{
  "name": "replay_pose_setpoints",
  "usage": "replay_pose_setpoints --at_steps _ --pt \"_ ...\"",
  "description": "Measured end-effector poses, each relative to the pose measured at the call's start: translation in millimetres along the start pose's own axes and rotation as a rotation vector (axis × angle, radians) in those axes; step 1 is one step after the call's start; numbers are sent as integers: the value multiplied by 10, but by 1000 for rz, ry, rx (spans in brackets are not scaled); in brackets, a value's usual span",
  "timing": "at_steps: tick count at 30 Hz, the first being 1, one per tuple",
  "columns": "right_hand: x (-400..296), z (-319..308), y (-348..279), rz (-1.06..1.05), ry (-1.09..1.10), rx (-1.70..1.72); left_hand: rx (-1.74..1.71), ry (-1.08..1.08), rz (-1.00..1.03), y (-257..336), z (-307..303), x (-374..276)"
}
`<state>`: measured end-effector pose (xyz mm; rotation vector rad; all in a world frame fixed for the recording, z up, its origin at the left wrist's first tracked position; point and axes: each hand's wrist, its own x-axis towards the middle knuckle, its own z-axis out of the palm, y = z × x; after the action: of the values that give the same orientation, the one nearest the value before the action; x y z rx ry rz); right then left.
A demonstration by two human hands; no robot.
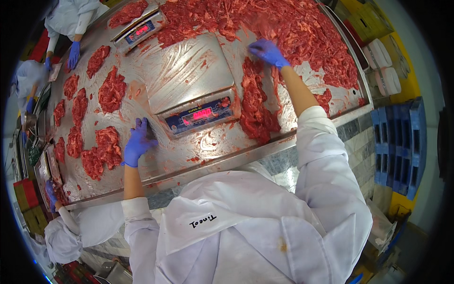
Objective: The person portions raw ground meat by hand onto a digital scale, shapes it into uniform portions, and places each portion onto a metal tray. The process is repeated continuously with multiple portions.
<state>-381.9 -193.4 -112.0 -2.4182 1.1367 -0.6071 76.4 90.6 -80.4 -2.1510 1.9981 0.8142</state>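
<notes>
My left hand, in a blue glove, is over the steel table just left of a bench scale. Its thumb is spread from the fingers and it holds nothing. The scale's steel pan is bare except for smears and small meat scraps; its red display is lit. Beyond the scale's right side, my right hand, gloved in blue too, reaches to the near edge of a large heap of raw red meat. Its fingers are bent, and what lies under them is hidden. A long pile of meat lies between the scale and my right forearm.
Separate meat portions lie on the table's left part. A second scale with meat on it stands at the upper left. Co-workers' gloved hands are along the far left. A raised steel rim edges the table before me.
</notes>
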Motion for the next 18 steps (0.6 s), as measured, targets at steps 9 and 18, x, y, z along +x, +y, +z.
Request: replay_pose_setpoints --at_steps 9,18 --pt "-1532 -843 -844 211 -871 805 -542 -475 310 752 -153 -446" --pt "-1625 -397 -1540 358 -591 275 -641 93 952 2277 880 253"
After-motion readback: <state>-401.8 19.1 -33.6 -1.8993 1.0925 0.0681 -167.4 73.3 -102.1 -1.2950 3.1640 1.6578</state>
